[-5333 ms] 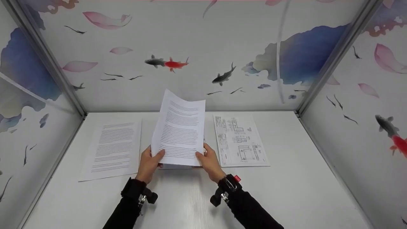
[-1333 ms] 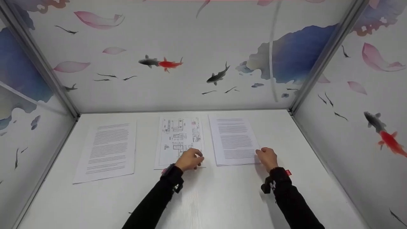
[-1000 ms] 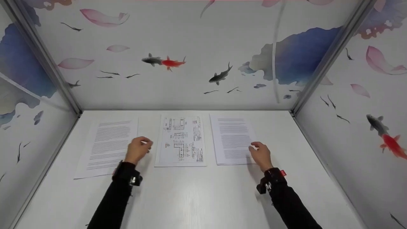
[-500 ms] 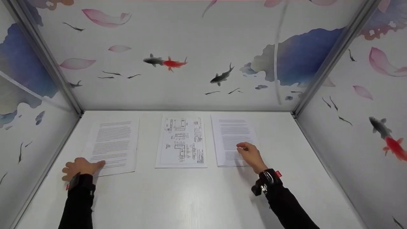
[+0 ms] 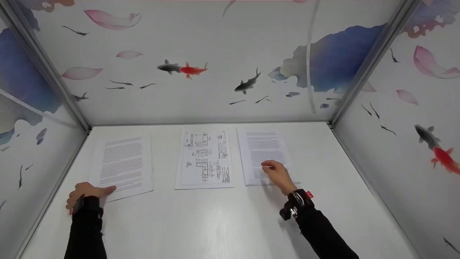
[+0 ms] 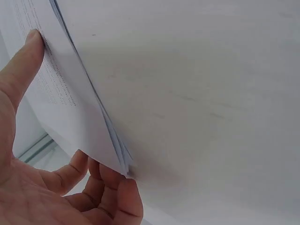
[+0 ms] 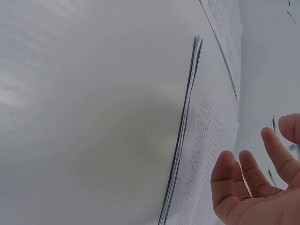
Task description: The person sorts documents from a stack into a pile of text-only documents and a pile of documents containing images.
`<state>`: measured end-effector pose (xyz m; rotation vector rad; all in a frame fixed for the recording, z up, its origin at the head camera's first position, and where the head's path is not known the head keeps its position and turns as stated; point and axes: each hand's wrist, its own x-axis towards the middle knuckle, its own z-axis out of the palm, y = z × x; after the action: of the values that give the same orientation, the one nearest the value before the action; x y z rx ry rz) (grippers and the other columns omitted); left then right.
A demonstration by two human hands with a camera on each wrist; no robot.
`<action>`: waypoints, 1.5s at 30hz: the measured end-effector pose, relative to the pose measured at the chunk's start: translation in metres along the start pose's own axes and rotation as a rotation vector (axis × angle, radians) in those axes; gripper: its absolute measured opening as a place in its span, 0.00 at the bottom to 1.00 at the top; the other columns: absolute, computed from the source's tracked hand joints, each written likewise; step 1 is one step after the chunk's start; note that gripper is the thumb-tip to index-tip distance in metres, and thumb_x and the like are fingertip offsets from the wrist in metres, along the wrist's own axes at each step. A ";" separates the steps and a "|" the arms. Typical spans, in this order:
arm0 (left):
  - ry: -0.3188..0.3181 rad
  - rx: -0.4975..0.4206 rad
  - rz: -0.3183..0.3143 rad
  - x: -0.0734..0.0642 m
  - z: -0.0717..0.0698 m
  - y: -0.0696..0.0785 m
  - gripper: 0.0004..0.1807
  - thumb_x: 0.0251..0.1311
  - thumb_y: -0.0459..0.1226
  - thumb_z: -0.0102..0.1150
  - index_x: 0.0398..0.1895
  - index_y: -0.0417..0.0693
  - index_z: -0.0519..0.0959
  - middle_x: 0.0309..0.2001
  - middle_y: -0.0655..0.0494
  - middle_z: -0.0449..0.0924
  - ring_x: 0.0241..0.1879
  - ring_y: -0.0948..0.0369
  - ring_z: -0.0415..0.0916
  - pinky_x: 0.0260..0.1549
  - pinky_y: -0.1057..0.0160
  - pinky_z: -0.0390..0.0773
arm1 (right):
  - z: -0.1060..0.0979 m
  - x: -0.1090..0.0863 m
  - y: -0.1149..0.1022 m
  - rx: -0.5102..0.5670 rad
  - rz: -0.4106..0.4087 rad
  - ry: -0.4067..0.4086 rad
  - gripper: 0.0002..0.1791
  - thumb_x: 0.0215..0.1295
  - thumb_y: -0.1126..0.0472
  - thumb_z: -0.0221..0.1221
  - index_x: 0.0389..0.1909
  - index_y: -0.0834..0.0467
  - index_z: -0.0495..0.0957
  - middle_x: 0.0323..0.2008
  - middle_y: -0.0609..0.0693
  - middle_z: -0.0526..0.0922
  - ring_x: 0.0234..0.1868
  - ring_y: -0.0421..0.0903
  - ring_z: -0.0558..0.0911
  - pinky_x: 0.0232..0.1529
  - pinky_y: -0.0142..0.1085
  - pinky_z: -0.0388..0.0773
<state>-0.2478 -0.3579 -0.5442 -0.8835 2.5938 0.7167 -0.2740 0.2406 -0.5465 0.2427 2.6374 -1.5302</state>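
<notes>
Three stacks of paper lie in a row. At the left stack of paper (image 5: 122, 165), a text page on top, my left hand (image 5: 88, 192) grips the near left corner. In the left wrist view, the thumb lies flat on the printed page and the curled fingers (image 6: 112, 187) meet the stack's edges. My right hand (image 5: 280, 176) hovers over the right stack of paper (image 5: 264, 147), also topped by text, its fingers loosely bent and holding nothing. Between them lies the middle stack of paper (image 5: 190, 176), topped by a technical drawing of L-shaped parts.
The white table (image 5: 201, 223) ends at a back wall (image 5: 215, 104) printed with fish and petals. Side walls with metal corner posts (image 5: 348, 97) close off the left and right.
Both hands held a text stack up mid-table; it is gone from there. Text now tops the right stack. The left hand crossed to the left stack, which has turned slightly; the right drifted left.
</notes>
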 end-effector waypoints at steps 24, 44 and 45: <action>0.079 -0.700 0.348 -0.009 0.011 0.011 0.21 0.77 0.41 0.35 0.64 0.38 0.58 0.38 0.47 0.79 0.21 0.62 0.79 0.19 0.63 0.76 | 0.015 -0.006 -0.015 0.086 -0.078 -0.113 0.16 0.71 0.60 0.56 0.55 0.63 0.77 0.55 0.58 0.80 0.52 0.53 0.79 0.40 0.37 0.78; -0.170 -1.128 0.592 -0.089 0.039 0.135 0.22 0.78 0.44 0.35 0.65 0.42 0.66 0.34 0.53 0.84 0.08 0.64 0.65 0.08 0.70 0.65 | 0.069 -0.020 -0.074 0.174 -0.185 -0.381 0.18 0.75 0.55 0.50 0.56 0.62 0.77 0.44 0.58 0.85 0.44 0.49 0.85 0.39 0.38 0.81; -0.191 -1.138 0.600 -0.094 0.041 0.140 0.21 0.78 0.43 0.34 0.65 0.42 0.66 0.35 0.52 0.85 0.08 0.64 0.65 0.08 0.70 0.65 | 0.071 -0.020 -0.077 0.190 -0.188 -0.391 0.19 0.76 0.53 0.49 0.56 0.62 0.76 0.44 0.58 0.85 0.44 0.49 0.85 0.39 0.39 0.82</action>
<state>-0.2599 -0.1940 -0.4876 -0.1659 2.1152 2.3983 -0.2683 0.1396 -0.5133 -0.2747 2.2651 -1.6813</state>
